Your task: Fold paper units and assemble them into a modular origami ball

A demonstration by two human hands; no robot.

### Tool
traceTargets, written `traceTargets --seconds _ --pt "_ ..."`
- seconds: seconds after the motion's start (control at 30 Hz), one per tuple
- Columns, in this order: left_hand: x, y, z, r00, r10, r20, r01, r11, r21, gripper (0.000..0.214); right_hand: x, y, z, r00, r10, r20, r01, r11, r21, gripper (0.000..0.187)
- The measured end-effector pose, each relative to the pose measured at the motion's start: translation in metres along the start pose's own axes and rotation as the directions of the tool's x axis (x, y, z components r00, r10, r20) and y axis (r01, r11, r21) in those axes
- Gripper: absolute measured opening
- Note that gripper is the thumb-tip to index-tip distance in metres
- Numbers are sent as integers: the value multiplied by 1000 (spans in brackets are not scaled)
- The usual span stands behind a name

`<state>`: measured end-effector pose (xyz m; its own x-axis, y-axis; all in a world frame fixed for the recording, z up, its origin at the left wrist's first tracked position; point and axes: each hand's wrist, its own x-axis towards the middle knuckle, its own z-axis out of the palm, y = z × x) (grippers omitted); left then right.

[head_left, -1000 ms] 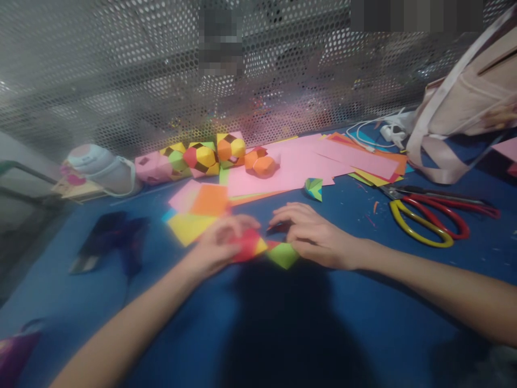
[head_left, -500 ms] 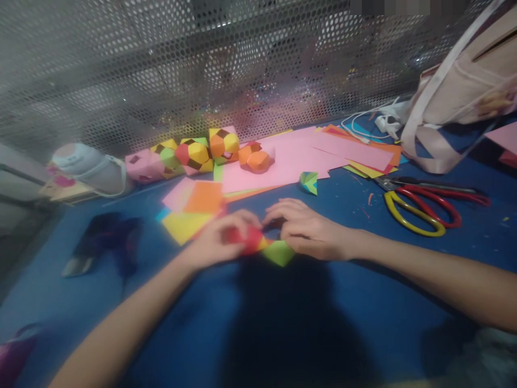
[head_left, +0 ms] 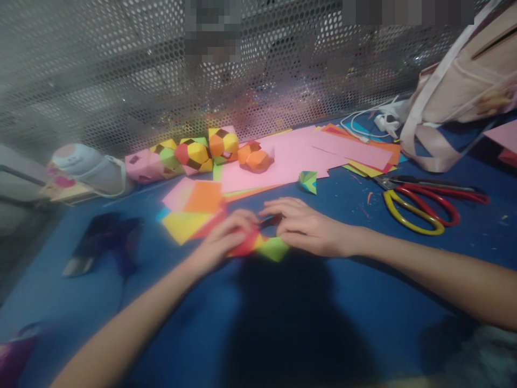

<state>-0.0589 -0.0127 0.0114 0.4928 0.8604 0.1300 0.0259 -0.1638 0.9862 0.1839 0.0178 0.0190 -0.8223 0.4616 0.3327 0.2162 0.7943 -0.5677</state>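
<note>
paper piece [head_left: 260, 245] sits between the hands: left hand [head_left: 231, 233] pinches its red end, right hand [head_left: 301, 223] narrowly grips the green, presumably to steady it from both sides. loose sheets [head_left: 204, 196] at ten o'clock and scissors [head_left: 420, 231] at three limit sideways travel; shadowed surface [head_left: 181, 328] stretches toward six.

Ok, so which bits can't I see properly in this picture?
All in the head view:
Folded paper: its red end is partly hidden by the left hand.
Bag: cut off by the right edge.
Purple thing: blurred, cut off by the left edge.
Dark thing: too blurred to name.
What's behind the mesh: mostly hidden by it.
</note>
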Motion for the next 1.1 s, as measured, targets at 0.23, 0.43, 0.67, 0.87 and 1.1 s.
traceTargets --seconds 0.23,0.43,0.67,0.87,1.1 --pt "0 2 6 997 81 4 -79 969 235 13 4 -2 -4 993 98 61 -101 994 38 21" --pt "-1 0 11 993 117 -32 -99 929 356 20 8 -3 -8 971 195 137 -209 974 91 22" --pt "2 -6 13 982 189 26 -182 890 417 19 10 -1 -15 957 208 202 -238 961 138 20" --pt "3 -7 14 972 236 -19 -205 879 430 16 10 -3 -17 947 220 236 -264 948 175 21" --pt "0 -8 18 953 302 -13 -246 800 548 19 11 -6 -17 937 241 251 -297 930 215 20"
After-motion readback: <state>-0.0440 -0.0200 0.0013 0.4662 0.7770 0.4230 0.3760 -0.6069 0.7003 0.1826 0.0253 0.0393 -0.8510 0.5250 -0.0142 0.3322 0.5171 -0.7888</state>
